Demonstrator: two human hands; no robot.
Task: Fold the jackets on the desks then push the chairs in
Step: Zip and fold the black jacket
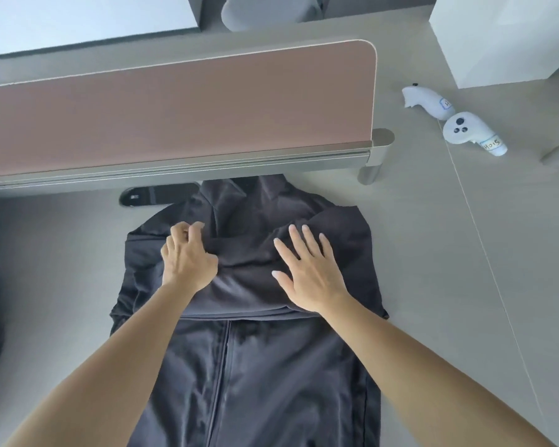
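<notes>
A dark grey zip-up jacket (259,366) lies flat on the grey desk (433,253), collar toward the far divider and zipper facing up. Its sleeves are folded across the chest in a band. My left hand (186,256) has curled fingers and pinches the folded sleeve fabric at the left of the chest. My right hand (307,272) lies flat with straight, spread fingers, pressing the folded sleeve down on the right of the chest. No chair shows clearly in this view.
A pinkish-brown divider panel (175,114) on a metal rail stands just beyond the collar. A black cable port (155,195) sits under it. Two white handheld controllers (428,103) (468,129) lie at the right rear. A white box (504,37) stands at the far right corner.
</notes>
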